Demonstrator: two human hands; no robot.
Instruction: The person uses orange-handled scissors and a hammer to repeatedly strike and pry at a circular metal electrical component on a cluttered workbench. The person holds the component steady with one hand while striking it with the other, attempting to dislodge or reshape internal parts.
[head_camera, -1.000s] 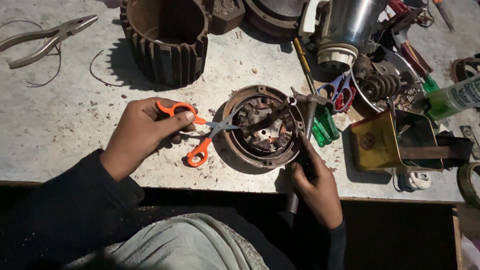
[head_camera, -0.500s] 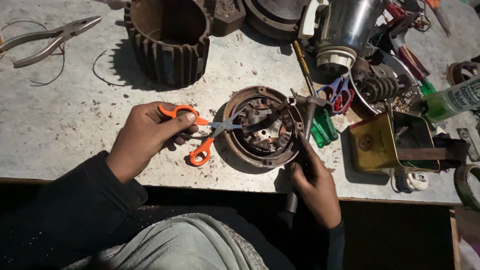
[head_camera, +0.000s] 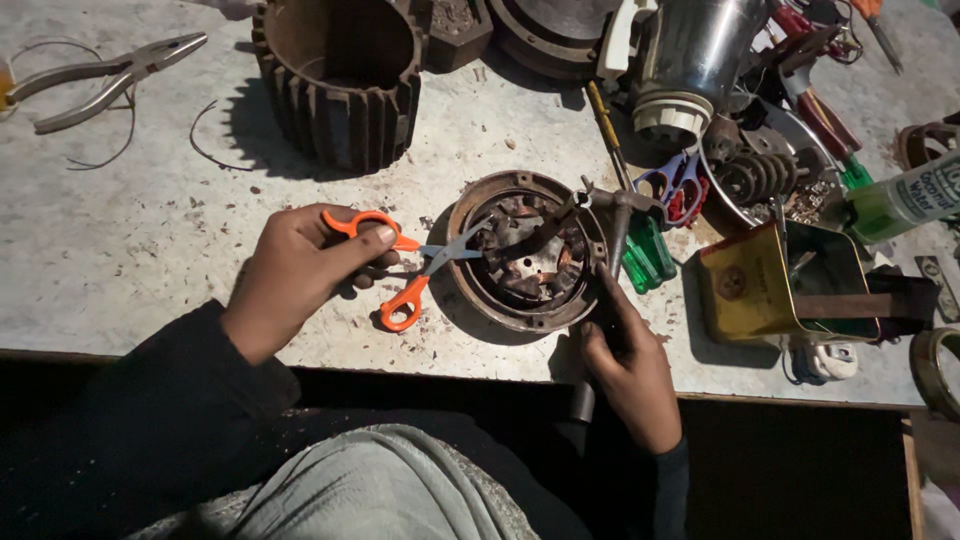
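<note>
My left hand (head_camera: 300, 262) grips orange-handled scissors (head_camera: 405, 270), their open blades reaching into the left side of a round rusty motor stator (head_camera: 527, 250) with copper windings. My right hand (head_camera: 625, 365) holds the handle of a small hammer (head_camera: 618, 215) at the stator's right rim; the hammer's metal head rests over the rim's upper right edge. The stator lies flat on the grey worktop (head_camera: 120, 250) near its front edge.
A finned dark motor housing (head_camera: 340, 70) stands behind. Pliers (head_camera: 110, 70) lie at the far left with loose wire. Right of the stator are green-handled screwdrivers (head_camera: 648, 255), a yellow tin (head_camera: 775, 285), a shiny metal cylinder (head_camera: 690, 60), blue-red scissors (head_camera: 680, 185) and a green bottle (head_camera: 900, 205).
My left hand with the scissors has shifted slightly left and the blades sit a little more into the stator. The right hand and hammer have hardly moved.
</note>
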